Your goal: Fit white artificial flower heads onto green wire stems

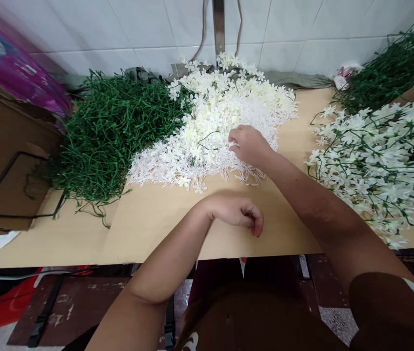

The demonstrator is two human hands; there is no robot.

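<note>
My right hand [249,144] reaches over a heap of white artificial flowers [212,112], its fingers bent in a pinch. A small white bit shows between thumb and fingers, too small to name. Thin white plastic stalks [225,168] fringe the heap's near side. One green stem [207,141] lies on the flowers just left of that hand. Closer to the table's front edge, my left hand [236,212] hangs over the bare board with its fingers curled in. Nothing shows in it, and its thumb is hidden.
Left of the flowers is a big pile of green plastic stems [115,131]. Flowers on green stems [382,161] are heaped at the right, with more green stems [385,73] behind. A cardboard box [9,146] stands far left; a tiled wall [283,29] closes the back.
</note>
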